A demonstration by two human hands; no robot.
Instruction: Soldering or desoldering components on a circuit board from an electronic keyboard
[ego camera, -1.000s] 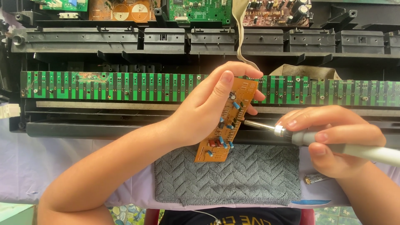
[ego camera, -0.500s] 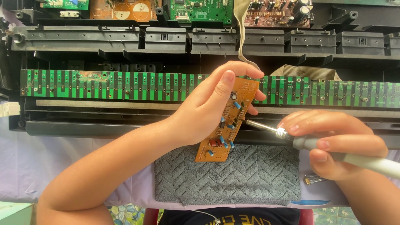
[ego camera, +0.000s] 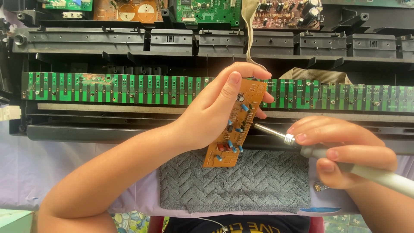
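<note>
My left hand [ego camera: 215, 110] grips a narrow orange circuit board [ego camera: 233, 129] studded with small blue and red parts, held tilted above a grey towel [ego camera: 241, 183]. My right hand [ego camera: 340, 151] is wrapped around a grey-handled soldering iron [ego camera: 366, 170]. Its metal tip [ego camera: 263, 128] touches the right edge of the orange board, near the middle of its length. Both hands hover in front of an opened keyboard chassis.
A long green contact strip board [ego camera: 120, 88] runs across the black chassis [ego camera: 129, 41]. Several circuit boards [ego camera: 207, 11] sit at the top. A grey ribbon cable [ego camera: 248, 30] hangs down behind the hands. A small metal part [ego camera: 320, 186] lies by the towel.
The soldering iron tip has shifted slightly left and up along the board's edge, with my right hand following. My left hand and the orange board have stayed nearly still.
</note>
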